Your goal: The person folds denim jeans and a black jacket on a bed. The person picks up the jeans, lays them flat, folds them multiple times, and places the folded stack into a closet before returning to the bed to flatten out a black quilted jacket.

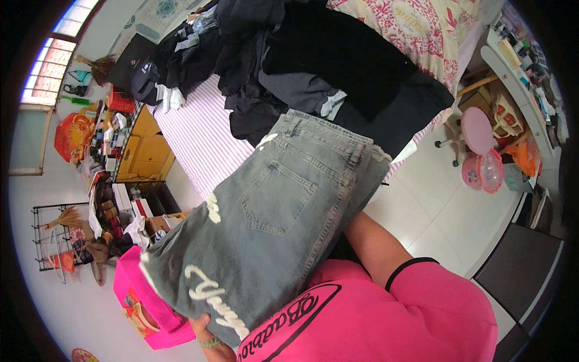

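Note:
Faded blue-grey denim shorts [271,212], with a back pocket and fuzzy white lettering, are held up before me, waistband towards the bed. My left hand [206,332], a beaded bracelet at its wrist, grips the hem at the lower left, thumb on top. My right forearm passes behind the shorts near the waistband; the right hand is hidden by the denim. Beyond the waistband, a black garment [334,59] and a heap of dark clothes [244,86] lie on the bed with a pink-striped sheet [199,131].
A patterned quilt [434,40] lies at the bed's far end. To the right are a pink stool [478,130], a pink bin [472,174] and a white desk [520,90] with many items. At left stand a yellow wooden cabinet [147,151], a cluttered shoe rack and a bright pink box-shaped item [135,289].

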### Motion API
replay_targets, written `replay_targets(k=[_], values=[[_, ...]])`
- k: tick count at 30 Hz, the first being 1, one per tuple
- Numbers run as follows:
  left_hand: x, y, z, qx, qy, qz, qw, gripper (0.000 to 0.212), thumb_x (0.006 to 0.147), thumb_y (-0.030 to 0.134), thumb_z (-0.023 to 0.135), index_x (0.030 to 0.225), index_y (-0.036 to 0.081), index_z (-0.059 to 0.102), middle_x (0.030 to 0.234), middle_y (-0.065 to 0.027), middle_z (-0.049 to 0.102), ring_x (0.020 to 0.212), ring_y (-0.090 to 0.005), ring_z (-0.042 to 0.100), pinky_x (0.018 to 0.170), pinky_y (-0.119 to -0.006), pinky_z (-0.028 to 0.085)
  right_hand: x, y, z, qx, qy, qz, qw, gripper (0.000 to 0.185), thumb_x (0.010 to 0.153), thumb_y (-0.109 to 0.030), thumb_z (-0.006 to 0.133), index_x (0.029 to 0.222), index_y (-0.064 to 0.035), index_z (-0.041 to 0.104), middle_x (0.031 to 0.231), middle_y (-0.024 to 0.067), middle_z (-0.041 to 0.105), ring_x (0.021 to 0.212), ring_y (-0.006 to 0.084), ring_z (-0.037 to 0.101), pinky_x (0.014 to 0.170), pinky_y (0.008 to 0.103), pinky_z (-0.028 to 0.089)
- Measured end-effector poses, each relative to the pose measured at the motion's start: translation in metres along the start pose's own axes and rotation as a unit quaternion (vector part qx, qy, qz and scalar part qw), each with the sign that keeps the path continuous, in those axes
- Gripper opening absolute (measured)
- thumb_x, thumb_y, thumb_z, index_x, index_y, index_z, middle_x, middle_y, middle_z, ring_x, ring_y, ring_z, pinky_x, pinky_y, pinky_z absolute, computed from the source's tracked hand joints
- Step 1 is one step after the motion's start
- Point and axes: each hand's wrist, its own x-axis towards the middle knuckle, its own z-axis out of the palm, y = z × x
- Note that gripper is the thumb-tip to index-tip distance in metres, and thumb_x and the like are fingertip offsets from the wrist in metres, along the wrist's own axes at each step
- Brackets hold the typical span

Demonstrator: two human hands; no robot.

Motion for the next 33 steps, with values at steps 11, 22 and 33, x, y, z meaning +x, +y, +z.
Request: replay_targets(k=[11, 22, 33], values=[[0.002, 0.025, 0.019, -0.020, -0.131, 0.076, 0.988, 0.082, 0.058, 0.022, 0.072, 0.126, -0.005, 0.035, 0.116, -0.0164, 0.050, 0.101, -0.0291, 0.053, 0.087, -0.038, 0.042, -0.146, -0.030, -0.037, -0.014, -0.016, -0.186, 0.982, 0.043, 0.087, -0.025, 0.052, 0.124, -0.0054, 0.044, 0.110, 0.0088, 0.058, 0.096, 0.0158, 0.057, 0.082, 0.0285, 0.046], [-0.022, 0.071, 0.190, 0.019, -0.385, 0.132, 0.913, 0.085, 0.056, 0.021, 0.072, 0.126, -0.006, 0.034, 0.118, -0.0174, 0.049, 0.103, -0.0297, 0.052, 0.089, -0.039, 0.041, -0.397, 0.026, -0.131, 0.023, 0.026, -0.411, 0.911, 0.046, 0.086, -0.028, 0.054, 0.125, -0.0052, 0.044, 0.112, 0.0088, 0.058, 0.097, 0.0153, 0.057, 0.081, 0.0279, 0.046], [-0.180, 0.112, 0.431, 0.080, -0.568, 0.131, 0.809, 0.087, 0.054, 0.021, 0.072, 0.127, -0.007, 0.033, 0.120, -0.0184, 0.048, 0.105, -0.0304, 0.051, 0.092, -0.039, 0.039, -0.733, -0.009, -0.099, 0.036, 0.263, -0.384, 0.884, 0.048, 0.086, -0.030, 0.055, 0.124, -0.0020, 0.046, 0.115, 0.0124, 0.055, 0.092, 0.0151, 0.058, 0.080, 0.0282, 0.048]])
